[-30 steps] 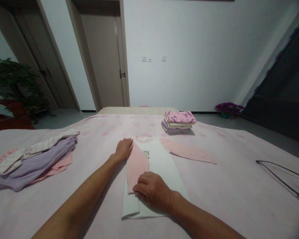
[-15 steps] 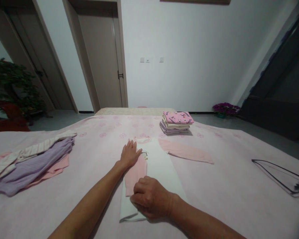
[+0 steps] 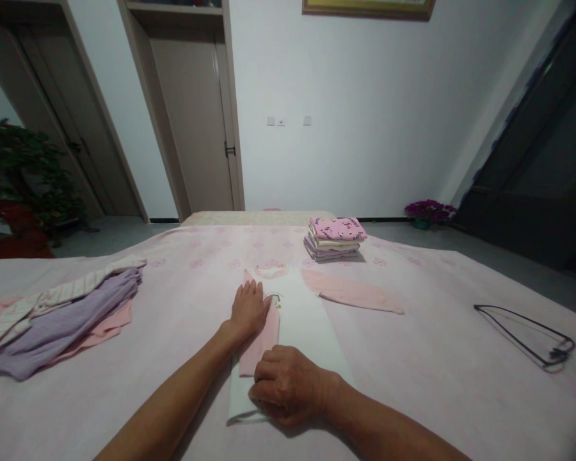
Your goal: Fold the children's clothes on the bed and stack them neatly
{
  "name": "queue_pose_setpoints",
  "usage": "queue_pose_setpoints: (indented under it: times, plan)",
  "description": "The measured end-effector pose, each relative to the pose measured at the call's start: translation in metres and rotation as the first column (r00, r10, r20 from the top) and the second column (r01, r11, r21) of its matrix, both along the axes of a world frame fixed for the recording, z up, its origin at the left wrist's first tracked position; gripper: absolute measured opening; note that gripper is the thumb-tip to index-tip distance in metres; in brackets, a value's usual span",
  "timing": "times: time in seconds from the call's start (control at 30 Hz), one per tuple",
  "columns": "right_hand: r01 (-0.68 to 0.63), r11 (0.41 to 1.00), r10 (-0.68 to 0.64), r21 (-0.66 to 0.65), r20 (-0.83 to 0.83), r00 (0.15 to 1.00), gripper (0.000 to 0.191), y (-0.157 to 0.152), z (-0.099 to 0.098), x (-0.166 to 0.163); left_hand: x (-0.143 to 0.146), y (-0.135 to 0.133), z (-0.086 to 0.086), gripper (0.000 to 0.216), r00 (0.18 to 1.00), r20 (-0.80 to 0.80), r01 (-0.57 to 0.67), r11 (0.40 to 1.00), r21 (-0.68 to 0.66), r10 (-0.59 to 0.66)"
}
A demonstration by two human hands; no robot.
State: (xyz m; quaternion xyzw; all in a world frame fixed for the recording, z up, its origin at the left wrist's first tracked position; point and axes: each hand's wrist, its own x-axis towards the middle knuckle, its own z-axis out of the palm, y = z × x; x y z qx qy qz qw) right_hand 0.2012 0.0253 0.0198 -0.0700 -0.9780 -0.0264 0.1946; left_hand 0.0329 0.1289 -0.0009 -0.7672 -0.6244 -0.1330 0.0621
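A white long-sleeved shirt (image 3: 307, 326) with pink sleeves and a pink neckline lies spread out before me. Its left sleeve (image 3: 264, 339) is folded down over the body, while the right sleeve (image 3: 355, 293) stretches out to the side. My left hand (image 3: 250, 307) rests flat near the left shoulder, fingers extended, beside a small print on the chest. Lower down, my right hand (image 3: 288, 386) is closed against the shirt at the folded sleeve's cuff end. Its fingertips are curled under, so exactly which bit of cloth they grip is hidden.
On the left lies a loose heap of clothes (image 3: 72, 314), purple, striped and pink. A folded clothes stack (image 3: 336, 238) stands toward the back. A black wire-like frame (image 3: 523, 333) lies at right. A pink flowered cover (image 3: 413, 384) spreads beneath everything.
The view has tilted up a little and shifted slightly right. My left hand stays flat on the shirt; my right hand remains closed near the cuff, with hardly any movement.
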Motion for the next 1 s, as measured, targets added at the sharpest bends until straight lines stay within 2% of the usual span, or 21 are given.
queue_pose_setpoints:
  times: [0.17,0.3,0.4,0.5,0.57,0.6,0.67,0.73,0.8,0.9,0.93,1.0]
  plan:
    - [-0.066,0.997,0.068,0.037,-0.034,0.997,0.007,0.002,-0.005,0.000,0.013,-0.031,-0.005,0.062,0.996,0.040,0.087,0.993,-0.081,-0.084]
    - [-0.118,0.991,0.123,0.060,-0.096,0.988,0.007,0.002,-0.005,-0.001,0.011,-0.042,-0.008,0.063,0.989,0.056,0.138,0.989,-0.046,-0.135]
    - [-0.095,0.991,0.112,0.093,-0.203,0.973,0.005,0.007,0.001,0.005,0.012,-0.047,-0.006,0.060,0.986,0.065,0.158,0.986,-0.044,-0.155]
    - [0.029,0.997,-0.004,0.074,-0.318,0.948,0.015,0.022,0.011,0.023,0.014,-0.060,-0.002,0.059,0.976,0.086,0.206,0.973,-0.104,-0.198]
    - [0.195,0.981,-0.180,0.006,-0.362,0.915,0.019,0.039,0.016,0.041,0.014,-0.074,0.001,0.062,0.965,0.120,0.252,0.954,-0.161,-0.235]
    - [0.310,0.949,-0.306,-0.053,-0.384,0.871,0.020,0.050,0.019,0.052,0.013,-0.082,0.002,0.065,0.957,0.137,0.277,0.943,-0.184,-0.254]
    - [0.512,0.833,-0.551,-0.209,-0.388,0.739,0.025,0.072,0.021,0.074,0.011,-0.097,0.004,0.071,0.944,0.157,0.320,0.923,-0.214,-0.291]
    - [0.706,0.630,-0.774,-0.323,-0.333,0.539,0.029,0.093,0.021,0.097,0.008,-0.107,0.006,0.073,0.931,0.157,0.358,0.906,-0.227,-0.329]
    - [0.842,0.415,-0.907,-0.346,-0.236,0.350,0.031,0.111,0.021,0.123,0.006,-0.112,0.007,0.073,0.928,0.146,0.368,0.898,-0.239,-0.342]
    - [0.949,0.050,-0.996,-0.310,-0.091,0.023,0.043,0.125,0.020,0.165,0.006,-0.112,0.006,0.071,0.932,0.135,0.359,0.899,-0.249,-0.335]
    - [0.953,-0.044,-0.996,-0.299,-0.061,-0.065,0.046,0.126,0.019,0.180,0.006,-0.112,0.005,0.071,0.934,0.133,0.356,0.902,-0.243,-0.333]
    - [0.947,-0.181,-0.982,-0.267,-0.011,-0.190,0.052,0.127,0.016,0.208,0.007,-0.112,0.005,0.069,0.933,0.136,0.356,0.906,-0.227,-0.333]
